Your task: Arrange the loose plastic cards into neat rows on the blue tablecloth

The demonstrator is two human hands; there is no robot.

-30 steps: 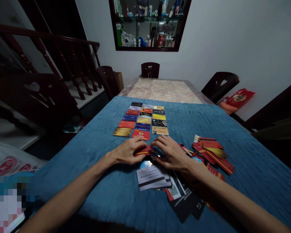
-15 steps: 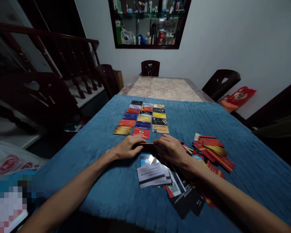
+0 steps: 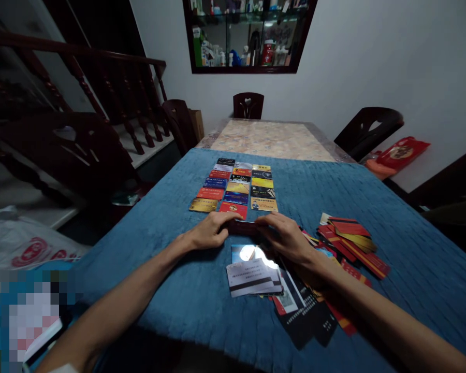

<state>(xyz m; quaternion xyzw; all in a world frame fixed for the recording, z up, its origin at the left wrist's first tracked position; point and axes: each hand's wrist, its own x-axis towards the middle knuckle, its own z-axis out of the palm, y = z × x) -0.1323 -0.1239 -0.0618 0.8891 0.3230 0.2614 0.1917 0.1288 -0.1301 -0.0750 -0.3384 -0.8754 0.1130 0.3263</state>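
My left hand (image 3: 209, 232) and my right hand (image 3: 285, 237) hold one dark red card (image 3: 244, 227) between them by its two ends, just above the blue cloth (image 3: 147, 259). Right beyond the hands lies a neat grid of cards (image 3: 235, 185) in three columns, face up. Below the hands a loose heap of cards (image 3: 272, 282) lies under my right forearm, some white with black stripes, some black. A second loose pile of red and gold cards (image 3: 351, 241) sits to the right.
The blue cloth covers the near half of a long table; the far half shows a marbled top (image 3: 270, 140). Dark chairs (image 3: 367, 132) stand around it. A wooden stair rail (image 3: 101, 77) is at the left, and a white printed bag (image 3: 27, 243) lies low left.
Both hands lifted the red card from the heap and carried it slightly forward, towards the grid. The view shifted a little to the left.
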